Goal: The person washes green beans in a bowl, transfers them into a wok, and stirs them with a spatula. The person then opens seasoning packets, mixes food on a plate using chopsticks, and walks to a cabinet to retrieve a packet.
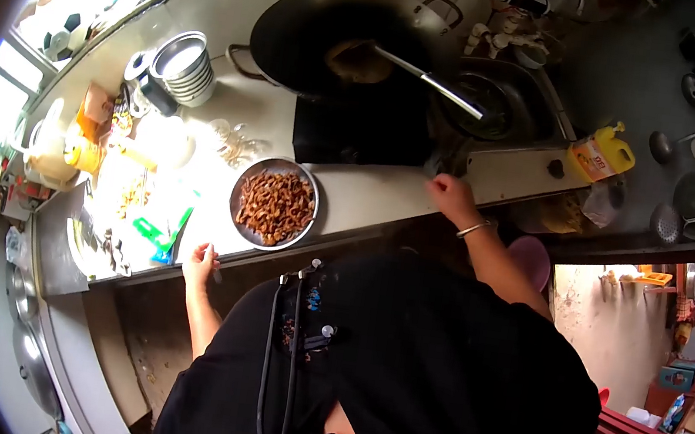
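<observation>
My left hand (201, 264) is at the counter's front edge, loosely curled with fingertips slightly apart and nothing visible in it. To its left lies a bright green plastic object (156, 234), washed out by glare. Just beyond this hand sits a round metal plate (311, 228) heaped with brown chopped pieces (275, 206). My right hand (453, 197), with a bracelet at the wrist, is closed near the counter edge, right of the black stove (362, 136); what its fingers hold, if anything, is hidden. A large dark wok (300, 44) rests on the stove, and a long-handled metal utensil (427, 78) leans in it.
Right of the wok is a sink (547, 98). A yellow jug (603, 154) stands on the counter's right part. Stacked metal bowls (187, 69) stand at the left, beside glass pieces (234, 142). Ladles and a skimmer (668, 224) hang at the far right.
</observation>
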`<state>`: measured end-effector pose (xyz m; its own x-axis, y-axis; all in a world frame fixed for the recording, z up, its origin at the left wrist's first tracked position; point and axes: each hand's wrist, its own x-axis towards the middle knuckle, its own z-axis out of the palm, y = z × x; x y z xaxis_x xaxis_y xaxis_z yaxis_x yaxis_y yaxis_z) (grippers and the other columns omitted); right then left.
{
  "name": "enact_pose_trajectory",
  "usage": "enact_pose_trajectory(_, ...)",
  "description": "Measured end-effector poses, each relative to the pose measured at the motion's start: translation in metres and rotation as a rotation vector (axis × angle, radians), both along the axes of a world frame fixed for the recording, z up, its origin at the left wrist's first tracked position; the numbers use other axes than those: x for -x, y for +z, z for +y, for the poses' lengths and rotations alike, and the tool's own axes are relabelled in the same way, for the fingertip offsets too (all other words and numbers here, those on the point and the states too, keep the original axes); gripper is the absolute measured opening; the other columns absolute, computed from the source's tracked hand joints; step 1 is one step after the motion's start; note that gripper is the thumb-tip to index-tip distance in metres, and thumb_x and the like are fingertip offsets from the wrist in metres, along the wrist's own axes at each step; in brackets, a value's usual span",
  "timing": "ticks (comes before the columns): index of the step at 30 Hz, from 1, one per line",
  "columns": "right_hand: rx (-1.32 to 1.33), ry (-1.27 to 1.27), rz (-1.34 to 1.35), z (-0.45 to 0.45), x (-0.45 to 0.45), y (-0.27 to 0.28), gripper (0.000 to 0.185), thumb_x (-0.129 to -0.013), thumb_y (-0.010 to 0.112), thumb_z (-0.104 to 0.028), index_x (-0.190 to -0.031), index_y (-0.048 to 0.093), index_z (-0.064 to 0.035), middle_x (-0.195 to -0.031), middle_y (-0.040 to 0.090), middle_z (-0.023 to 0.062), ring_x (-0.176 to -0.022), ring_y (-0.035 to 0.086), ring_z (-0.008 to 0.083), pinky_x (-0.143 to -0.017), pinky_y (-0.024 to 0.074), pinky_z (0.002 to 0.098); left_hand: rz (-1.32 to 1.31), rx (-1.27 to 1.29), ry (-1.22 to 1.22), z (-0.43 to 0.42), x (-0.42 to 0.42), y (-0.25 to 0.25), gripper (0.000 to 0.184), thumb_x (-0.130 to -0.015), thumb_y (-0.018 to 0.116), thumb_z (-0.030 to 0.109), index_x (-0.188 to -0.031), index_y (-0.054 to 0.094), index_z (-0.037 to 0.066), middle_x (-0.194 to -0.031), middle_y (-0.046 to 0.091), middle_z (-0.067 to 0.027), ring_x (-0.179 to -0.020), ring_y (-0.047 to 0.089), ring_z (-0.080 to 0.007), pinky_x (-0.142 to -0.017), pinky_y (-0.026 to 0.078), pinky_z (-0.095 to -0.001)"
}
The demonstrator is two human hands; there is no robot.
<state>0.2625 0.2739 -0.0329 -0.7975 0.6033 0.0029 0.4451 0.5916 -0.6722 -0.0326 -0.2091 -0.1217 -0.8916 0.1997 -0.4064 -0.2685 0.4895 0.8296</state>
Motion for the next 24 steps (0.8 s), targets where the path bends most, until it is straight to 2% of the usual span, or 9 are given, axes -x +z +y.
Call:
enact_pose_trajectory(6,-0.123,-0.274,0.188,0.103,-0.032,-0.016,0.025,-0.081,0.058,-0.028,-0.079,0.061,-0.0033,-0.071,0.060,0.0175,-0.071,0.061,0.0324,-0.063,0.0469,0.0394,0.564,-0.053,0.014,0.077,-0.015,0.053,0.018,-0.084,0.064,0.020,-0.077,0.060,0.004,-0.065,0.057,0.0001,-0.055,0.050,-0.0065,-0.052,0.040,-0.0201)
enact_pose_trajectory(8,-0.113,-0.263,-0.105,0.162,-0.035,-0.014,0.025,-0.084,0.053,-0.027,-0.080,0.062,-0.0032,-0.076,0.062,0.0166,-0.078,0.061,0.0337,-0.067,0.0476,0.0404,0.806,0.156,-0.065,0.140,-0.044,0.084,0.019,-0.083,0.065,0.019,-0.074,0.059,0.005,-0.061,0.055,-0.0008,-0.053,0.049,-0.0080,-0.050,0.039,-0.0219)
enact_pose_trajectory(10,-0.031,-0.245,-0.121,0.199,-0.034,-0.021,0.024,-0.086,0.049,-0.026,-0.088,0.061,-0.0047,-0.085,0.063,0.0160,-0.081,0.060,0.0347,-0.071,0.0476,0.0423,0.953,0.214,-0.247,0.194,-0.074,0.099,0.017,-0.080,0.065,0.015,-0.068,0.056,0.007,-0.058,0.051,-0.0046,-0.049,0.048,-0.0170,-0.046,0.038,-0.0287)
enact_pose_trajectory(11,0.095,-0.239,-0.116,0.215,-0.033,-0.019,0.025,-0.085,0.049,-0.027,-0.093,0.059,-0.0052,-0.089,0.063,0.0172,-0.082,0.060,0.0344,-0.072,0.0476,0.0430,1.260,0.264,-0.452,0.219,-0.080,0.098,0.015,-0.077,0.066,0.014,-0.067,0.056,0.008,-0.059,0.051,-0.0070,-0.050,0.049,-0.0237,-0.046,0.038,-0.0338)
enact_pose_trajectory(13,0.233,-0.225,-0.118,0.249,-0.032,-0.031,0.026,-0.085,0.049,-0.027,-0.098,0.058,-0.0057,-0.092,0.062,0.0183,-0.082,0.060,0.0342,-0.073,0.0476,0.0437,1.126,0.453,-0.647,0.274,-0.120,0.098,0.017,-0.073,0.068,0.017,-0.065,0.056,0.009,-0.061,0.053,-0.0073,-0.055,0.052,-0.0259,-0.051,0.042,-0.0385)
enact_pose_trajectory(16,0.036,-0.092,-0.007,0.297,-0.027,-0.063,0.028,-0.085,0.049,-0.026,-0.105,0.055,-0.0073,-0.096,0.062,0.0199,-0.083,0.061,0.0336,-0.073,0.0479,0.0441,0.793,0.218,-0.837,0.363,-0.170,0.118,0.012,-0.073,0.067,0.016,-0.067,0.061,0.008,-0.069,0.060,-0.0085,-0.068,0.059,-0.0286,-0.059,0.047,-0.0371)
enact_pose_trajectory(19,0.011,-0.112,-0.148,0.322,-0.015,-0.058,0.028,-0.086,0.047,-0.025,-0.105,0.055,-0.0057,-0.098,0.061,0.0199,-0.088,0.060,0.0347,-0.075,0.0476,0.0447,0.834,0.121,-0.943,0.427,-0.188,0.101,0.013,-0.076,0.064,0.021,-0.072,0.065,0.009,-0.073,0.062,-0.0076,-0.068,0.059,-0.0282,-0.059,0.048,-0.0376)
enact_pose_trajectory(21,-0.258,-0.247,-0.228,0.338,-0.011,-0.063,0.034,-0.083,0.052,-0.026,-0.108,0.054,-0.0028,-0.098,0.062,0.0202,-0.090,0.059,0.0367,-0.078,0.0470,0.0446,0.871,0.137,-1.021,0.463,-0.194,0.093,0.010,-0.077,0.062,0.020,-0.075,0.065,0.010,-0.072,0.062,-0.0078,-0.066,0.059,-0.0284,-0.058,0.048,-0.0382)
enact_pose_trajectory(24,-0.045,-0.265,-0.264,0.360,-0.010,-0.064,0.044,-0.079,0.057,-0.027,-0.112,0.052,0.0003,-0.098,0.061,0.0222,-0.094,0.058,0.0375,-0.081,0.0465,0.0435,0.815,0.096,-1.064,0.506,-0.202,0.099,0.009,-0.077,0.061,0.019,-0.078,0.064,0.011,-0.071,0.061,-0.0090,-0.067,0.059,-0.0294,-0.057,0.048,-0.0385)
